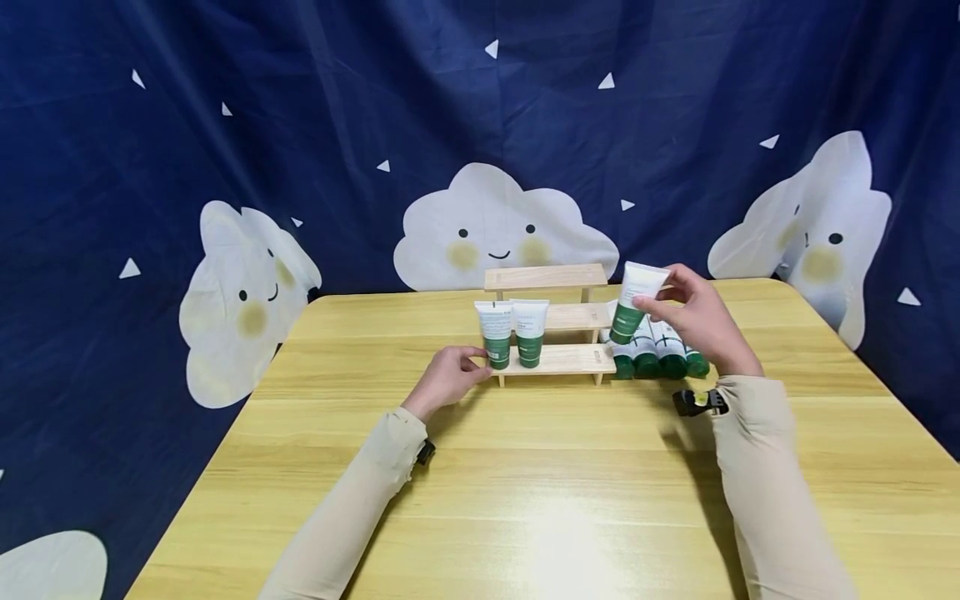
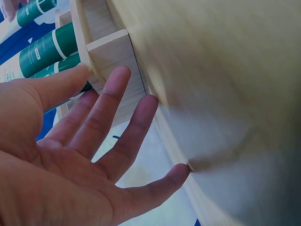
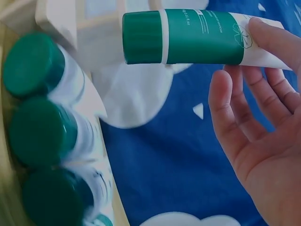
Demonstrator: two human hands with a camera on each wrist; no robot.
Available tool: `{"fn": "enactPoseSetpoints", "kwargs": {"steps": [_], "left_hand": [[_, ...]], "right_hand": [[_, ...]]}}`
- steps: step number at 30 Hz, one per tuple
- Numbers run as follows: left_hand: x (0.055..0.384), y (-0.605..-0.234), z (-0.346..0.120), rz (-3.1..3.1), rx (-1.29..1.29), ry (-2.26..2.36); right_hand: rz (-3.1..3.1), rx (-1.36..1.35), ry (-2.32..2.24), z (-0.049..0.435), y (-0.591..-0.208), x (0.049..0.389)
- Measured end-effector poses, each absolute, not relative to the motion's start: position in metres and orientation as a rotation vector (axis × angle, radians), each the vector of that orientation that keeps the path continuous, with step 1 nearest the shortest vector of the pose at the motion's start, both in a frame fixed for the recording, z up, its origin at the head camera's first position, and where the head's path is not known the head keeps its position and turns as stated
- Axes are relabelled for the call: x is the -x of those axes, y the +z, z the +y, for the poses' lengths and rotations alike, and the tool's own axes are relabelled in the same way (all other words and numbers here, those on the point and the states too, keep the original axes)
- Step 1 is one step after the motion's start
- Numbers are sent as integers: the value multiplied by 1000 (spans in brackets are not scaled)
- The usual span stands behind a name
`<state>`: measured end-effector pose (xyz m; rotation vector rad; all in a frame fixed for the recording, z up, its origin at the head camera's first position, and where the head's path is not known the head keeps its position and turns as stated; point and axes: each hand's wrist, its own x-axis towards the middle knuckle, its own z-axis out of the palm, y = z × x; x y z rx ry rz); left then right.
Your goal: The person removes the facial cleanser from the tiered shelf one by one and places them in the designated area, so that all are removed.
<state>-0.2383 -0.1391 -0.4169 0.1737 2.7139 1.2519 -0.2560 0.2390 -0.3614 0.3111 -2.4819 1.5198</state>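
A three-step wooden shelf [image 1: 566, 359] bears two white-and-green squeeze tubes upright on caps, the left tube [image 1: 495, 333] and its neighbour [image 1: 531, 329], on the lowest step. My left hand [image 1: 447, 379] is at the step's left end, thumb and index fingertips right at the left tube's base. In the left wrist view its other fingers [image 2: 110, 89] are spread and fairly straight. My right hand [image 1: 697, 312] holds another squeeze tube [image 1: 633, 300] above the shelf's right side, tilted, cap down, pinching its white upper part between thumb and fingers. The right wrist view shows its green cap [image 3: 143, 37].
Several similar tubes [image 1: 660, 354] lie in a row right of the shelf, green caps toward me. The yellow wooden table [image 1: 525, 467] spreads in front. A dark blue curtain [image 1: 337, 125] with clouds hangs behind the table.
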Motion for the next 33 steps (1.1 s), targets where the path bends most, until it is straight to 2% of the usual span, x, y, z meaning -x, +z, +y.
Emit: {"fn": "enactPoseSetpoints", "kwargs": {"steps": [13, 23, 33], "left_hand": [[238, -417, -139, 2745, -185, 1234], [238, -417, -139, 2751, -185, 1224], [238, -418, -139, 2756, -185, 1227]], "right_hand": [[-2352, -152, 1659, 281, -361, 250], [-2051, -163, 2013, 301, -366, 247], [-1895, -136, 2143, 317, -372, 243]]}}
